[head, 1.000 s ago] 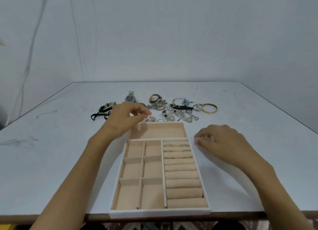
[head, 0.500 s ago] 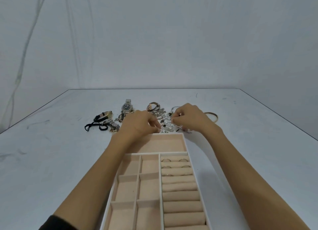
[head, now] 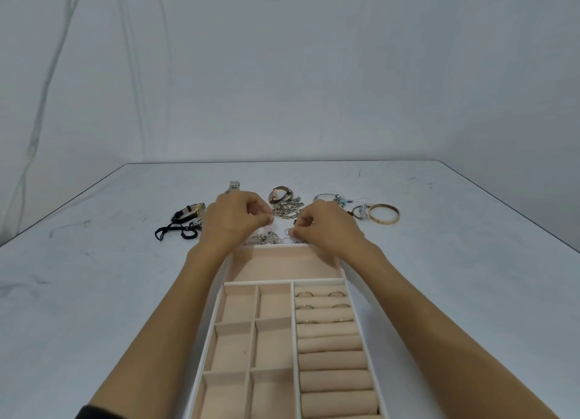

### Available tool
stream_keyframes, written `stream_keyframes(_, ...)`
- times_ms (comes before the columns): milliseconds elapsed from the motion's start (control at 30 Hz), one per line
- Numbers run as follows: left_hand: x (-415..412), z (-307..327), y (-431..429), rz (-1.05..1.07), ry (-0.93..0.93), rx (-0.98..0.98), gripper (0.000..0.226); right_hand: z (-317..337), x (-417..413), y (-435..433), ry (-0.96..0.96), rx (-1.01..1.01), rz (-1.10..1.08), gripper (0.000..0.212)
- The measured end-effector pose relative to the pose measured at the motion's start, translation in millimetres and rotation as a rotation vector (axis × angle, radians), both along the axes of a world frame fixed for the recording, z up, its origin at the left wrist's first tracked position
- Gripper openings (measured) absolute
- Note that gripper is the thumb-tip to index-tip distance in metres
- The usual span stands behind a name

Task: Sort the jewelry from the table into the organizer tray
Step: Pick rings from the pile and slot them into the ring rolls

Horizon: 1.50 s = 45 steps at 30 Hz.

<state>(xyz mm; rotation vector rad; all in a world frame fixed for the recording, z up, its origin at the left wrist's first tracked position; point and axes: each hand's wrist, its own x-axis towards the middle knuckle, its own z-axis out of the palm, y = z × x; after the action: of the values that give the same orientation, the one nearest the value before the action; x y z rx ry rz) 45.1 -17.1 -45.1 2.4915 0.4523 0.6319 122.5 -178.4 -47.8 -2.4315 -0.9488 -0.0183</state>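
The tangled heap of silver chains and small rings (head: pixel 284 211) lies on the pale grey desk (head: pixel 94 293), just beyond the far rim of the white organizer tray with beige velvet lining (head: pixel 317 282). We see both hands over the heap's near edge, close together but not touching. The right hand (head: pixel 329 227) pinches a thin silver hoop (head: pixel 288 231) between thumb and forefinger, just above the heap. The left hand (head: pixel 235 221) has curled fingers, thumb and forefinger tips meeting; whether they grip a piece we cannot tell. Slim metal rings (head: pixel 304 294) sit in the tray's far roll slots. A gold bangle (head: pixel 383 214) lies right of the right hand, a silver metal watch (head: pixel 234 185) beyond the left hand, and a black strap (head: pixel 174 230) to its left.
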Motion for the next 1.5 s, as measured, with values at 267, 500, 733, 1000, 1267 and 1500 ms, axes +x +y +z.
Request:
stream_keyframes(267,-7,12,-2,0.024,-0.041,0.052,0.01,8,-4,18,-0.06,-0.15,-0.036,0.01)
stream_keyframes(500,-8,15,-1,0.053,-0.03,0.039,0.007,7,-1,17,-0.106,-0.182,-0.047,0.01)
stream_keyframes(733,-10,16,-4,0.045,-0.02,0.043,0.007,8,-2,18,-0.06,-0.166,-0.062,0.021)
stream_keyframes(1000,-12,15,-6,0.035,0.001,0.042,0.006,12,-2,21,-0.011,-0.313,-0.06,0.032)
stream_keyframes(1267,-17,21,-11,0.01,-0.01,0.029,0.012,4,9,13,0.078,-0.008,-0.055,0.023)
stream_keyframes(1500,-36,21,-18,-0.096,-0.115,-0.137,0.012,24,-3,-21,0.232,0.482,-0.008,0.016)
